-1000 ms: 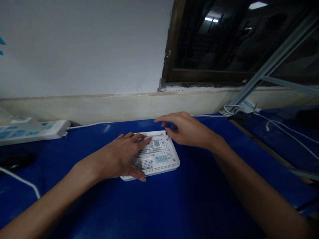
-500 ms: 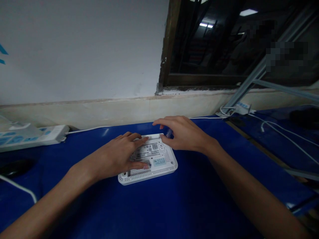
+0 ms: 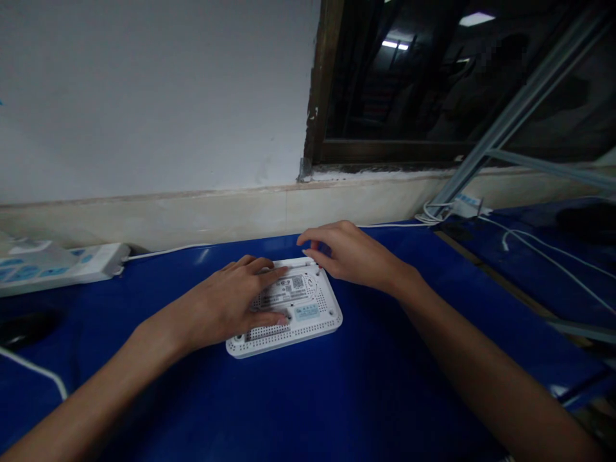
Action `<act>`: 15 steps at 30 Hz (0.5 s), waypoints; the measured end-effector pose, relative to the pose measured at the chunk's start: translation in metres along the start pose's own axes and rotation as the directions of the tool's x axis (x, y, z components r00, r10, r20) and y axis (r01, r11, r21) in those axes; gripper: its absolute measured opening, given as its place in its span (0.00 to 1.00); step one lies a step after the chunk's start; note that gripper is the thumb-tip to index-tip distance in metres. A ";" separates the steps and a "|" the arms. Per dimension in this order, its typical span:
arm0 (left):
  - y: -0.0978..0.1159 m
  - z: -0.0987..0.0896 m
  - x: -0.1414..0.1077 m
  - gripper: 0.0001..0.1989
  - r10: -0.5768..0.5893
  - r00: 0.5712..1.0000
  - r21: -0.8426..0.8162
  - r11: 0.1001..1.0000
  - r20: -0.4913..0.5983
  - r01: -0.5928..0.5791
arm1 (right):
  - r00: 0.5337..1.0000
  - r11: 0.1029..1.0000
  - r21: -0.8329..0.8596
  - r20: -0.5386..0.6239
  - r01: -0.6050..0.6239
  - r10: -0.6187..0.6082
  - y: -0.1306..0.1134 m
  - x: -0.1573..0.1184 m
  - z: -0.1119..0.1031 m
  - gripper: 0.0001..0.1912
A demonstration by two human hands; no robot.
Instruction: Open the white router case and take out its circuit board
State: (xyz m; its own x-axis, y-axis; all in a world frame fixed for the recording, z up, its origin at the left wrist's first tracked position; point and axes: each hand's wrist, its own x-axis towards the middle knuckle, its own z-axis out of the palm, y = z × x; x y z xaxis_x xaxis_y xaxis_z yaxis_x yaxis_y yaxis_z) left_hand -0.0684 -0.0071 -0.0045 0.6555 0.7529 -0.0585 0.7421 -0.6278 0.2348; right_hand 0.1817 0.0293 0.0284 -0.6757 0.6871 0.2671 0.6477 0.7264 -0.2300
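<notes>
A flat white device (image 3: 308, 312) with rows of small holes and printed labels lies on the blue table (image 3: 298, 398). Across its left part rests my left hand (image 3: 231, 298), thumb and fingers spread apart on the surface. My right hand (image 3: 349, 253) is at the device's upper right corner, with fingers curled and the thumb tip near the edge. There is a gap between that thumb and the forefinger, and no held object can be made out. My left hand hides the device's left side.
At the left are a white power strip (image 3: 101, 266) with a plug and a dark mouse-like object (image 3: 24, 328). White cables run along the wall and on the right (image 3: 553, 253). A metal frame (image 3: 510, 115) rises at the right, before a dark window.
A small clear piece seen by my right thumb earlier no longer shows. The right thumb has lifted slightly and come nearer the forefinger. My left hand stays on the device.
</notes>
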 end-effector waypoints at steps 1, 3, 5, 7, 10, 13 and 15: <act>0.000 0.000 0.000 0.38 0.000 1.000 -0.001 1.000 0.000 0.000 | 1.000 1.000 0.000 -0.002 0.015 -0.015 -0.001 0.000 -0.001 0.18; 0.000 -0.001 0.000 0.38 0.001 1.000 -0.001 1.000 -0.001 -0.001 | 1.000 1.000 -0.014 -0.008 0.025 -0.025 -0.002 -0.001 -0.002 0.24; 0.000 -0.001 0.000 0.38 0.003 1.000 0.001 1.000 -0.006 -0.003 | 1.000 1.000 -0.029 -0.006 0.009 -0.009 -0.003 -0.001 -0.001 0.21; -0.001 0.000 0.000 0.38 0.004 1.000 0.004 1.000 -0.011 -0.004 | 1.000 1.000 -0.025 0.000 -0.004 0.004 -0.002 -0.001 0.000 0.14; -0.001 0.001 -0.001 0.39 -0.001 1.000 0.002 1.000 -0.011 0.001 | 1.000 1.000 0.008 0.001 0.026 -0.026 -0.001 -0.001 0.000 0.14; 0.000 0.000 -0.002 0.38 -0.012 1.000 -0.001 1.000 -0.017 0.012 | 0.999 0.999 0.004 0.006 0.041 -0.041 -0.002 -0.001 -0.001 0.24; 0.001 -0.002 -0.003 0.38 -0.019 1.000 -0.003 1.000 -0.022 0.019 | 1.000 1.000 -0.023 0.012 0.011 -0.011 -0.004 -0.001 -0.001 0.21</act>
State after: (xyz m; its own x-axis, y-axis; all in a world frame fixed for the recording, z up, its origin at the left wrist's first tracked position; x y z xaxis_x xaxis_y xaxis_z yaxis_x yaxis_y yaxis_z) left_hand -0.0701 -0.0091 -0.0024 0.6379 0.7689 -0.0418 0.7540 -0.6127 0.2366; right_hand 0.1808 0.0259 0.0301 -0.6868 0.6793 0.2585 0.6481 0.7334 -0.2054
